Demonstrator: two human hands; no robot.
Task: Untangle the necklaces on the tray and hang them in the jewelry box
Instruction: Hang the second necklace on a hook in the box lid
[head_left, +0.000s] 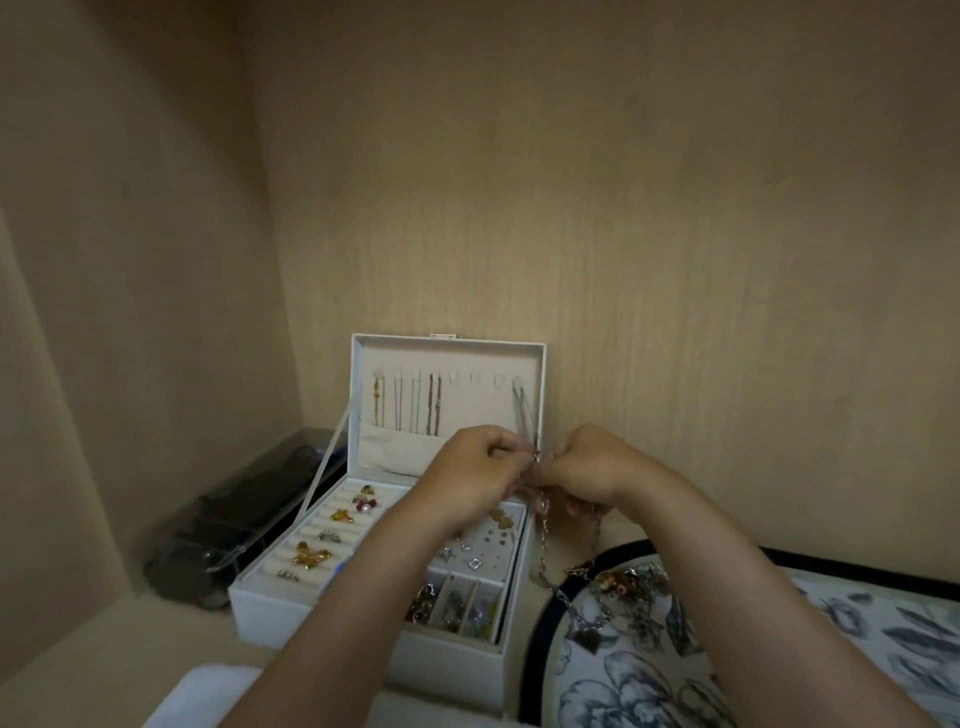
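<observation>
A white jewelry box stands open, its lid upright with several thin chains hanging from hooks. A silver chain necklace runs from the rightmost hook down to my hands. My left hand and my right hand pinch it close together in front of the lid. A chunkier silver link chain drops from my right hand to the floral tray, where a tangle of necklaces lies.
The box's lower trays hold rings, butterfly pieces and earrings. A dark clear plastic case lies to the left against the wooden wall. The shelf sits inside a wooden alcove, with walls at the back and left.
</observation>
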